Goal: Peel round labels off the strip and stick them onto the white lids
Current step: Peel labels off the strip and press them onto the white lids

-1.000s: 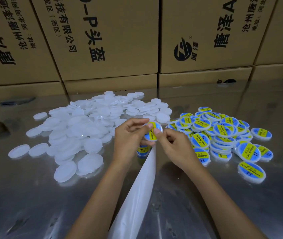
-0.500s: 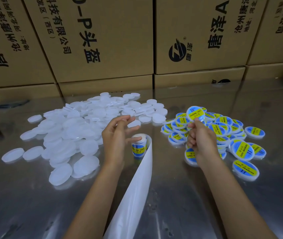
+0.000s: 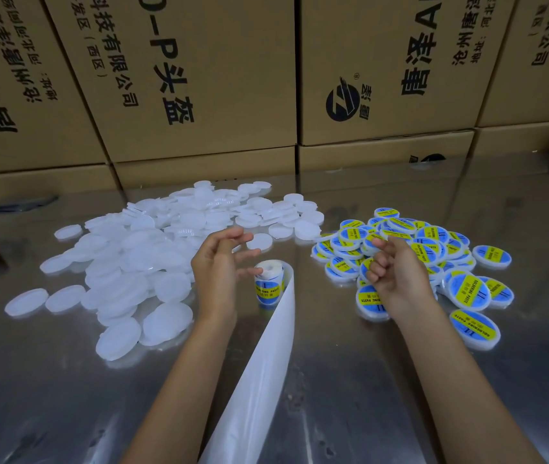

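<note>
Both hands free right now: left hand (image 3: 219,262) hovers with fingers spread and relaxed just beside the label roll (image 3: 269,282), holding nothing; right hand (image 3: 395,274) sits over the near edge of the labelled pile (image 3: 433,259), fingers curled loosely, looks empty (can't rule out a lid edge hidden under the fingers). Roll stands upright on the shiny surface (image 3: 65,396) between the hands, its spent white backing strip (image 3: 259,370) trailing toward the camera. Blank white lids (image 3: 139,259) heaped to the left, well apart from the finished ones. Handling guess: labels are thin, floppy and tacky, so lift one by its edge off the backing and avoid touching the adhesive face; lids look light, stiff and slick, best pinched by the rim or they'll skate on the metal. Versus half a second ago: right hand was holding a freshly labelled lid up over the pile, that lid is gone from the hand now, apparently dropped in with the rest; left hand barely moved, fingers a bit more open
</note>
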Action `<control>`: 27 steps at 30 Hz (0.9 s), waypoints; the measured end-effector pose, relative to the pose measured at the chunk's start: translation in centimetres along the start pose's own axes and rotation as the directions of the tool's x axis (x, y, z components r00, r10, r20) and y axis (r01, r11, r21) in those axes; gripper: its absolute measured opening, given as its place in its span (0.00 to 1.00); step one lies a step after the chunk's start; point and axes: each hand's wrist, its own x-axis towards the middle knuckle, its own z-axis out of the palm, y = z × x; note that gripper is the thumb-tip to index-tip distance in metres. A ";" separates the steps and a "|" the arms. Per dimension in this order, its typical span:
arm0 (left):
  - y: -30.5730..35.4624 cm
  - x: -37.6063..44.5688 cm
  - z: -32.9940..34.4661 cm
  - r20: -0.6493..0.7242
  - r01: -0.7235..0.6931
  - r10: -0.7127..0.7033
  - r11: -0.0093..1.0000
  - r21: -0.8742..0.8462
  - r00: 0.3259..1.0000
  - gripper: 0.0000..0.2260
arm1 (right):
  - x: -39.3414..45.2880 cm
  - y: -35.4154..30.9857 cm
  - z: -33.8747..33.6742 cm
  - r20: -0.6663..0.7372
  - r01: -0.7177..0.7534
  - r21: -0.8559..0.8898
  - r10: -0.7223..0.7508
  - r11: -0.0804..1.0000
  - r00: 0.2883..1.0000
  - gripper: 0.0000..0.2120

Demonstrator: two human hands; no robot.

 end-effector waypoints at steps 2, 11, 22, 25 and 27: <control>0.0 0.0 0.0 -0.007 0.008 -0.008 1.000 0.009 1.000 0.13 | -0.1 0.0 0.1 -0.001 0.006 -0.009 -0.006 1.000 1.000 0.10; -0.8 1.2 -0.7 -0.104 0.037 -0.031 0.998 0.058 0.994 0.14 | -1.9 2.5 2.6 0.184 0.134 -0.304 -0.080 0.943 0.980 0.08; -3.2 7.6 0.7 0.164 -0.201 0.123 0.730 0.653 0.979 0.13 | -2.6 6.5 4.1 0.333 0.326 -0.602 -0.141 0.729 0.932 0.10; -3.8 10.4 2.0 0.379 -0.306 -0.031 0.530 0.791 0.925 0.18 | -2.1 6.7 4.1 0.321 0.321 -0.580 -0.152 0.748 0.935 0.10; -4.6 11.6 2.6 0.453 -0.362 -0.140 0.416 0.834 0.881 0.19 | -1.7 6.7 4.1 0.324 0.323 -0.567 -0.155 0.757 0.933 0.10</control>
